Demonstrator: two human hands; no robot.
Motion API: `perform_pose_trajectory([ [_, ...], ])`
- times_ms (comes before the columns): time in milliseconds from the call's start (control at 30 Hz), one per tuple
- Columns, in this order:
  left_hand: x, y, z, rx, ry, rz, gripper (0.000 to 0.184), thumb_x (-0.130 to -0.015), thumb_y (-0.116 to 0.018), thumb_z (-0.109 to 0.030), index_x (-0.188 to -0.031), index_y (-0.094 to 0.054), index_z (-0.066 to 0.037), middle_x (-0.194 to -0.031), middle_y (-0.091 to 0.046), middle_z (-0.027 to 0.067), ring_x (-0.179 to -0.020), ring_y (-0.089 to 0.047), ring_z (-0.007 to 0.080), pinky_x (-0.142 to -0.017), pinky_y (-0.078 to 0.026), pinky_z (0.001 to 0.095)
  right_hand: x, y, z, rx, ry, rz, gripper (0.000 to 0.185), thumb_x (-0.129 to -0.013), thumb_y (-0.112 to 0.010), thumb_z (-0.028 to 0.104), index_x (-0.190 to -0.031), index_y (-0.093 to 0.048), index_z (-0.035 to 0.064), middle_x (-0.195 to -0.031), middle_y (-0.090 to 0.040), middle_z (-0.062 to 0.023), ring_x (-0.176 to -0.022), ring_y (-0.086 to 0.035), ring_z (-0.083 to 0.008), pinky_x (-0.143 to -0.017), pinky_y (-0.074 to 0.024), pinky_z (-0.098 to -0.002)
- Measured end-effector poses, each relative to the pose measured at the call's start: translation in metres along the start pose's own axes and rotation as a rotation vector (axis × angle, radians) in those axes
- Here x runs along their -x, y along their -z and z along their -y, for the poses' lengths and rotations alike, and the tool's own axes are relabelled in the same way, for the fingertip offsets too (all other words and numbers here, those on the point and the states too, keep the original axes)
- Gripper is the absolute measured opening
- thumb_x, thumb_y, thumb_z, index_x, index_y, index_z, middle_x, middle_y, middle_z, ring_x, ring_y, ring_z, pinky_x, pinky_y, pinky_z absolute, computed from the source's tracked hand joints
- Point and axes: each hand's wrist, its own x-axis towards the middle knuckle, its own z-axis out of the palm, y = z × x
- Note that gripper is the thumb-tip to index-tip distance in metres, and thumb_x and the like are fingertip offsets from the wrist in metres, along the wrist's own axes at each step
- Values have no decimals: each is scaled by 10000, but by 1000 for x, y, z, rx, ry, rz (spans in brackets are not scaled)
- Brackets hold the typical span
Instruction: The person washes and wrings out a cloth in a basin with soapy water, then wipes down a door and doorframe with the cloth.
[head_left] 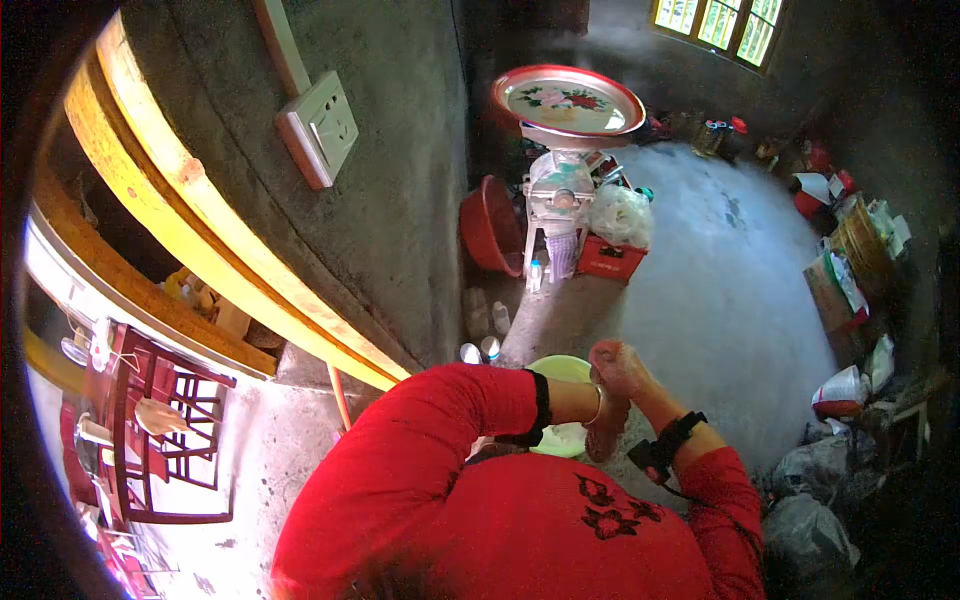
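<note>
Both hands meet in front of the red top, over the right edge of a pale green basin (pixel 563 369). My left hand (pixel 607 428) hangs downward from a wrist with a bracelet, and its fingers are too dark to make out. My right hand (pixel 620 370) lies across the far side of the left wrist with its fingers curled; anything inside them is hidden. Black bands circle both forearms. Something whitish shows low in the basin, partly behind the left forearm.
Ahead, a floral tray (pixel 570 101) tops a cluttered stand beside a red tub (pixel 492 228) and a red crate (pixel 610 260). Bags and boxes line the right wall. At left are a yellow wooden frame (pixel 225 230), a wall socket (pixel 320 130) and dark red furniture (pixel 170 515).
</note>
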Motion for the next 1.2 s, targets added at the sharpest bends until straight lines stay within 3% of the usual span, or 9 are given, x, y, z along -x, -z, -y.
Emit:
perform_pose_trajectory([
  [333, -5, -12, 5, 22, -6, 25, 248, -665, -657, -269, -889, -640, -164, -779, -627, 67, -733, -606, 289, -653, -472, 418, 9, -3, 14, -68, -76, -60, 99, -815, -531, 80, -725, -543, 42, -569, -535, -44, -509, -497, -139, -472, -423, -300],
  [400, -3, -14, 7, 25, -1, 27, 249, -663, -660, -268, -886, -640, -160, -786, -627, 69, -737, -604, 290, -656, -470, 418, 3, -4, -16, 217, 330, -115, 102, -827, -532, 92, -737, -543, 46, -581, -535, -34, -510, -487, -128, -469, -416, -296],
  [500, -4, -17, 14, 37, 14, 20, 251, -660, -664, -266, -883, -641, -153, -797, -627, 72, -743, -602, 292, -660, -467, 419, -10, -14, -26, -768, 85, 88, 170, -853, -540, 207, -797, -548, 46, -668, -565, -42, -614, -516, -157, -547, -436, -319],
  [633, 0, -31, 34, 131, 73, -76, 254, -656, -670, -264, -878, -642, -144, -812, -627, 76, -750, -599, 295, -666, -464, 420, 3, 3, -18, -52, -37, -170, 308, -879, -526, 311, -947, -564, 13, -866, -644, -84, -812, -599, -209, -704, -476, -374],
  [733, 43, 118, -9, 199, 217, -112, 356, -568, -711, -146, -912, -622, -155, -829, -615, 81, -769, -593, 292, -696, -457, 425, 23, 28, 0, -76, -8, -197, 354, -863, -562, 299, -1079, -546, 18, -954, -629, -97, -849, -591, -193, -747, -472, -352],
  [933, 60, 155, -1, 382, 385, -630, 427, -549, -715, -198, -958, -615, -124, -965, -595, 89, -980, -542, 278, -906, -406, 381, 51, 60, -49, -483, -168, 1, 475, -814, -653, 211, -1238, -486, 75, -1070, -591, -114, -1006, -547, -193, -858, -456, -317],
  [1033, 65, 171, 7, -109, 252, -789, 204, -608, -624, -222, -762, -573, -99, -739, -536, 52, -629, -524, 252, -570, -445, 383, 64, 48, -20, -441, -66, 0, 624, -776, -693, 162, -1310, -387, 60, -1148, -552, -111, -1055, -522, -193, -864, -454, -317],
  [1167, 72, 197, 2, -126, 596, -196, 239, -647, -728, -226, -798, -578, -119, -772, -557, 55, -842, -548, 271, -819, -429, 389, 54, 18, -20, -494, 146, 0, 794, -724, -726, 126, -1372, -271, 63, -1231, -499, -114, -1124, -472, -182, -910, -424, -332],
  [1200, 82, 126, 38, 458, 335, -888, 254, -683, -712, -162, -882, -565, -105, -786, -549, 30, -818, -555, 233, -799, -455, 375, 56, 14, -16, -489, 119, -10, 773, -735, -725, 153, -1365, -284, 72, -1210, -508, -100, -1101, -480, -172, -907, -425, -327],
])
